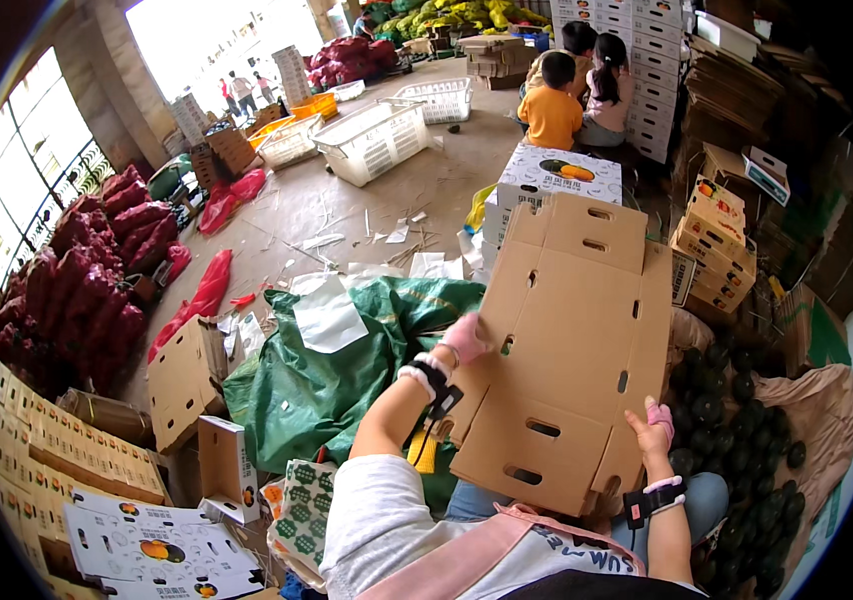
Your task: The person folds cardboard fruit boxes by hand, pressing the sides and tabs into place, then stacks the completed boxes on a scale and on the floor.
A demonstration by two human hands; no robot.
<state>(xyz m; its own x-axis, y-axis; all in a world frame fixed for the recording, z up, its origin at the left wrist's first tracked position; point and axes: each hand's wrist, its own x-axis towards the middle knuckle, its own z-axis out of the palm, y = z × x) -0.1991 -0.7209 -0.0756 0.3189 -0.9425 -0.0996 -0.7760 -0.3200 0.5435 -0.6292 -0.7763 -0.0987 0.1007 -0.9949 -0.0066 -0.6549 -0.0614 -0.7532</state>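
Observation:
A flattened cardboard box blank (569, 322) with handle slots leans up in front of me, plain brown side showing, its lower end over my lap. In a pink glove, my left hand (466, 339) grips its left edge, fingertips partly hidden by the board. My right hand (650, 429), its glove leaving the thumb bare, is at the right edge with the thumb on the face and the fingers past the edge. Behind the blank stands a white printed carton (558, 169). A green woven sheet (321, 397) lies left of my left hand.
Dark green squash (726, 427) are heaped at my right. Printed sheets (164, 544) and a small open box (228, 465) sit lower left. Red mesh sacks (89, 277) are piled left. White plastic crates (374, 142) and several seated people (554, 109) are farther off.

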